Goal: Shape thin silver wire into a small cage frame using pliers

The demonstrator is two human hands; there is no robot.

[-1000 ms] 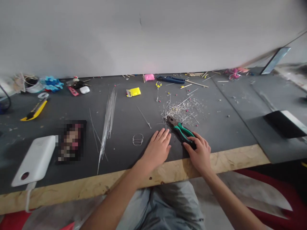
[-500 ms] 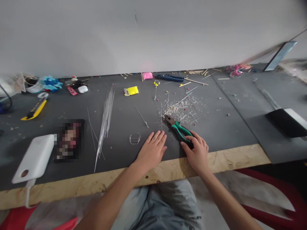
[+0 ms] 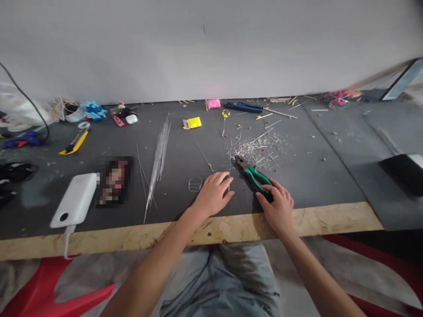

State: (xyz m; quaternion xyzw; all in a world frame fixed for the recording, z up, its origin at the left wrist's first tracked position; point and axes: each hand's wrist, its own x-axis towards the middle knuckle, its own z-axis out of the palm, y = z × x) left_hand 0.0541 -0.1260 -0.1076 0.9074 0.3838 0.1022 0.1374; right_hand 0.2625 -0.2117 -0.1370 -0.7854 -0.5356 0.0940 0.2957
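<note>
Near the surface edge, our right hand's grip wraps the green pliers; our left hand curls over a thin wire, hold unclear, wanting a firmer pinch.

The dark grey mat surface looks matt, faintly grainy; its front edge is rough pressed-wood board (flakes showing); the green-handled pliers have matt rubbery grips and a dull metal head; the thin silver wires gleam; the white power bank is smooth plastic.
</note>
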